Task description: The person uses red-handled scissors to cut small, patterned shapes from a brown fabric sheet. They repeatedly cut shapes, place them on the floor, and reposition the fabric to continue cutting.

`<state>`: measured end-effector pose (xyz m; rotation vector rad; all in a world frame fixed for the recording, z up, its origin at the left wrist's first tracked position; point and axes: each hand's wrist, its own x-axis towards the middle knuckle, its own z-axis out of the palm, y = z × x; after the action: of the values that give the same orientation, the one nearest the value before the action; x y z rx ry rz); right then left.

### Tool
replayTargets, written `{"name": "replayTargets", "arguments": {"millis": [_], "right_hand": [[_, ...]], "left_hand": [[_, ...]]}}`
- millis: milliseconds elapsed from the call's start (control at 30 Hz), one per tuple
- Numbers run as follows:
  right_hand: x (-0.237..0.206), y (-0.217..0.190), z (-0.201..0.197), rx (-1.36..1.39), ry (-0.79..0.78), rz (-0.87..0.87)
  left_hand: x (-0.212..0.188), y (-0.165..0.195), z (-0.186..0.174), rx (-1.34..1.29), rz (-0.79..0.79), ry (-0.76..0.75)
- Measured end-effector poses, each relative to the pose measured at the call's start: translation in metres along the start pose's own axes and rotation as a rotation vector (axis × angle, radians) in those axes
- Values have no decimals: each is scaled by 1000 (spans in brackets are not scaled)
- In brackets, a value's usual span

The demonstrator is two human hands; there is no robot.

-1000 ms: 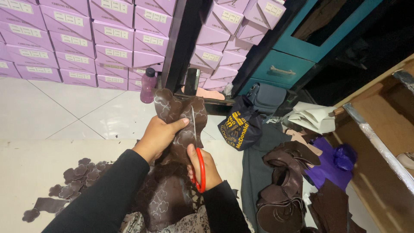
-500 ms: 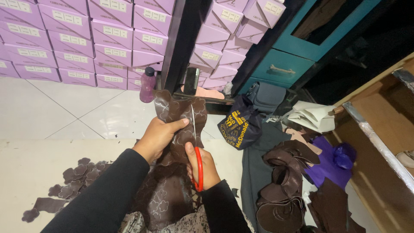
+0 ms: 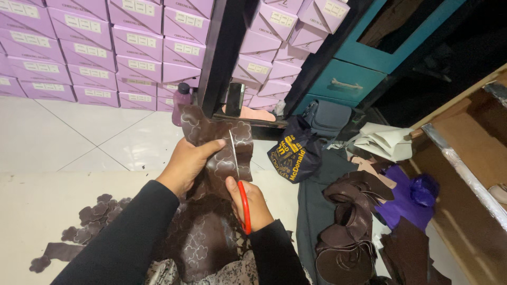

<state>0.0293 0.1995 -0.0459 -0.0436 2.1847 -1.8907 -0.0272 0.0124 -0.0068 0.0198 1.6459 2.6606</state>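
Two hands work one brown leather sheet (image 3: 211, 158): left hand (image 3: 185, 166) pinches it at 10 o'clock; right hand (image 3: 248, 203) grips red-handled scissors (image 3: 238, 177), blades pointing 12 o'clock along the sheet.

My right hand (image 3: 248, 203) hides the red scissor handles (image 3: 244, 206); the brown leather sheet (image 3: 211, 211) runs off the near edge.

Two bare hands, left hand (image 3: 185, 163) and right hand (image 3: 252, 203), in long black sleeves (image 3: 124, 237).

one scissors (image 3: 238, 179), one bottle (image 3: 182, 101), two hands (image 3: 186, 164)
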Motion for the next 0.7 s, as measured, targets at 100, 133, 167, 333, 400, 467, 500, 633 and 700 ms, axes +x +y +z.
{"name": "replayTargets", "arguments": {"millis": [100,133,167,333,400,467,500,633,700], "right_hand": [[-1,-1,-2,-19,-5,-4],[-1,-2,-2,-17,-8,1],[-2,-3,-2,-14,-17,-13],[-7,-9,-1,7,-35,36],[-10,-12,-1,-4,-68,-1],[-12,-14,0,-14,-74,-30],[-12,-15,1,-20,-65,-41],[-12,-16,4,40,-42,-58],[-12,-16,5,69,-17,-5]], "left_hand": [[-3,10,3,11,-73,1],[-5,13,3,7,-109,-2],[-7,15,4,2,-153,-2],[-13,16,8,48,-157,-51],[-13,14,9,53,-170,-68],[-14,13,11,48,-208,-73],[-14,14,11,51,-201,-69],[-17,12,14,-11,-190,-58],[-18,11,15,-41,-210,-37]]}}
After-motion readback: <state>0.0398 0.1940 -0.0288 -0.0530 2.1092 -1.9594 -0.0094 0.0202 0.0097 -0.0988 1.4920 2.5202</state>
